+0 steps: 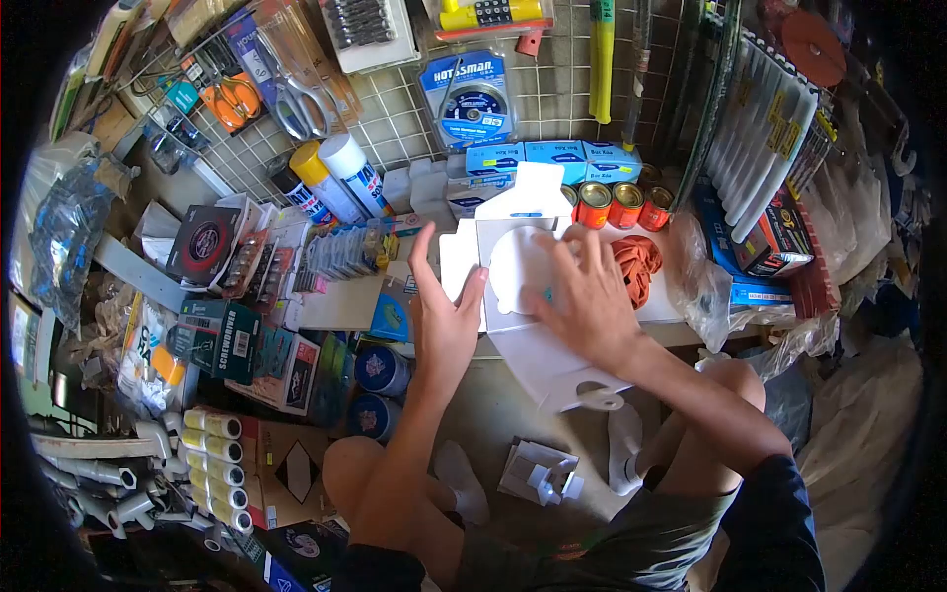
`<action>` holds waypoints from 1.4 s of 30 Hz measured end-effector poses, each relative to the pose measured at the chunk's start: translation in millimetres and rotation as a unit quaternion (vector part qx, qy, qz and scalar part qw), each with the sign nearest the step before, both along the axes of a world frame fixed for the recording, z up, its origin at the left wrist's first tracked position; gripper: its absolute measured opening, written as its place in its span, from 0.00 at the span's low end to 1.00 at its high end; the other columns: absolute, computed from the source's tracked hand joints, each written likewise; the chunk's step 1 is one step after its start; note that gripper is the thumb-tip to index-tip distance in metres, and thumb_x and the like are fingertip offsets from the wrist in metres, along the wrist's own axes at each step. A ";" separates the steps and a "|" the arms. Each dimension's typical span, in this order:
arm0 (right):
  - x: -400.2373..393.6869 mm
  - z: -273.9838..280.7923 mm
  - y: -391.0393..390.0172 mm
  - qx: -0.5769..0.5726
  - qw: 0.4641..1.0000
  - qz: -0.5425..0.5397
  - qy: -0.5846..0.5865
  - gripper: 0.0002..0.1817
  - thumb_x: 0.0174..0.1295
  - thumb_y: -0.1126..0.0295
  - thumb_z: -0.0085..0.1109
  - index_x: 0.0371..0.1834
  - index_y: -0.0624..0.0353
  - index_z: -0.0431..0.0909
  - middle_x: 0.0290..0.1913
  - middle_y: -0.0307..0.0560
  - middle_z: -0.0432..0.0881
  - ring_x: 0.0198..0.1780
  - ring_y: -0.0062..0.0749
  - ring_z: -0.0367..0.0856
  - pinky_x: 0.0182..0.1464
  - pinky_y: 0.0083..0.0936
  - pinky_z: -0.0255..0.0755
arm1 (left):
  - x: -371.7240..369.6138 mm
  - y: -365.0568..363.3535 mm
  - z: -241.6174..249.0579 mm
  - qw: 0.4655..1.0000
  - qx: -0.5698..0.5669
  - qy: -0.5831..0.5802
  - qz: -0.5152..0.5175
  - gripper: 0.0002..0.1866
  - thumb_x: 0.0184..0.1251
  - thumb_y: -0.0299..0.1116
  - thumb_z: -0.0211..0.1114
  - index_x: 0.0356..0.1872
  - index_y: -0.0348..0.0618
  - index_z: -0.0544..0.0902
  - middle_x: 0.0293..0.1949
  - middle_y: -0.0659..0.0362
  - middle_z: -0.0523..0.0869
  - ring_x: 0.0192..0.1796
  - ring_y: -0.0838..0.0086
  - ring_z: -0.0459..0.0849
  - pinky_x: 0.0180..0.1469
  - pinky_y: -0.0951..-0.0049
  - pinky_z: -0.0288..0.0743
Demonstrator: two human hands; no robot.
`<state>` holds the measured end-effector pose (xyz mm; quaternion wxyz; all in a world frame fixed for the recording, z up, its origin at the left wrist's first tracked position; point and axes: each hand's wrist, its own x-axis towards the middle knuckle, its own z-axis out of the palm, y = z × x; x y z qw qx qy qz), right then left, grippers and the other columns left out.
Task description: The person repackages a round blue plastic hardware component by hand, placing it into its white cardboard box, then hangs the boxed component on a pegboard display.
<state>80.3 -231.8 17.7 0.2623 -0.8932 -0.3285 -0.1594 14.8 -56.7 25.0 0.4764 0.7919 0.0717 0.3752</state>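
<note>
An unfolded white cardboard box (510, 261) with a round cut-out stands upright in front of me, its flaps spread out at the top, left and bottom. My left hand (446, 316) holds the box at its left side, thumb against the edge and fingers pointing up behind the left flap. Over the inner face, my right hand (587, 301) has its fingers spread and slightly curved, fingertips right at the cardboard. The long lower panel, with a rounded tab (600, 398), hangs under my right wrist.
Orange-red cans (626, 206) and a bundle of orange cloth (639, 268) sit behind on a white shelf. Spray cans (351, 170) stand left of them. Blue-lidded tubs (381, 370) are near my left knee. A small folded white carton (538, 472) lies between my feet.
</note>
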 end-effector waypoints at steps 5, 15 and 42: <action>23.3 -3.2 -3.8 0.124 0.992 0.012 0.024 0.30 0.67 0.74 0.57 0.74 0.51 0.65 0.50 0.65 0.76 0.45 0.60 0.82 0.48 0.49 0.77 | -0.3 18.4 -7.3 0.995 0.085 -0.020 -0.046 0.14 0.77 0.24 0.61 0.59 0.34 0.80 0.48 0.48 0.89 0.49 0.65 0.89 0.52 0.68 0.79; 44.8 -5.2 -2.7 0.395 0.885 0.082 0.232 0.16 0.72 0.82 0.43 0.52 0.59 0.81 0.36 0.38 0.79 0.32 0.17 0.69 0.37 0.20 0.66 | -7.7 46.2 -1.8 0.972 -0.204 -0.032 -0.114 0.19 0.77 0.30 0.65 0.65 0.34 0.81 0.59 0.55 0.85 0.59 0.75 0.82 0.64 0.72 0.76; 95.3 -9.3 -15.3 0.080 0.920 0.130 0.360 0.29 0.64 0.63 0.69 0.67 0.59 0.74 0.63 0.58 0.81 0.63 0.44 0.82 0.64 0.33 0.74 | -12.4 80.9 15.8 0.988 -0.130 -0.074 0.020 0.29 0.72 0.18 0.65 0.74 0.36 0.73 0.65 0.50 0.80 0.62 0.70 0.82 0.64 0.69 0.77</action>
